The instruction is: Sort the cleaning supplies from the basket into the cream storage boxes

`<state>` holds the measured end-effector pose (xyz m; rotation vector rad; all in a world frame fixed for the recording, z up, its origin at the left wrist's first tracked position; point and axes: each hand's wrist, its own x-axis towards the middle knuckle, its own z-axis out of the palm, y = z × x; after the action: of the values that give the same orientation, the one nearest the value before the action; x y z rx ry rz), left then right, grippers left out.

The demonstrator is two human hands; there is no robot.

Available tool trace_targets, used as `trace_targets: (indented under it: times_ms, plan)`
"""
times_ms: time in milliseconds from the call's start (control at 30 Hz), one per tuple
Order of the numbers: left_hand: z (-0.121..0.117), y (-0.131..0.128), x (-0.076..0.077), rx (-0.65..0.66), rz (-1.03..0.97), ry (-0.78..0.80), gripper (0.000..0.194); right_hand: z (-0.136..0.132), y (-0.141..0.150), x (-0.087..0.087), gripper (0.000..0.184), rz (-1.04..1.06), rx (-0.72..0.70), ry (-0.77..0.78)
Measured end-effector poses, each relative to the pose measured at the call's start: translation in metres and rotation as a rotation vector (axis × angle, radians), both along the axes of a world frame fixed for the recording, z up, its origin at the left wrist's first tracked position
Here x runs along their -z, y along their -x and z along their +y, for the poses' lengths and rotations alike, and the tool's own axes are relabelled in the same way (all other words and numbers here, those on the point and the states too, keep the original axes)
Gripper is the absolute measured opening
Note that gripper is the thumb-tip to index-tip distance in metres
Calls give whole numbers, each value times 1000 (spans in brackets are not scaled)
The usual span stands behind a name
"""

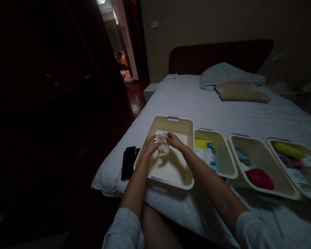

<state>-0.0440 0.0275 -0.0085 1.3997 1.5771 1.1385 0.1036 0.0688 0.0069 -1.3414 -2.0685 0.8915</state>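
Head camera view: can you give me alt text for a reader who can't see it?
Both hands, left hand and right hand, hold a white cloth over a cream basket on a bed. A phone lies to its left, three more baskets to its right.

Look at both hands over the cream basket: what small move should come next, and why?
Probably lower the white crumpled item onto the basket floor. Both the left hand and right hand pinch it just above the bare perforated bottom, so a short drop seems enough.
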Motion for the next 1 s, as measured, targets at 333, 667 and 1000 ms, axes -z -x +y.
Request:
trace_targets:
  times_ms: [333,667,1000]
  plan:
    - [-12,4,-15,100,-505,-13,38,-24,-17,-20,22,593,-85,236]
    - [-16,-6,-26,7,-567,-38,30,-36,-31,-18,36,700,16,340]
    - [-18,-7,-32,43,-555,-2,34,-35,-35,-14,57,731,-62,358]
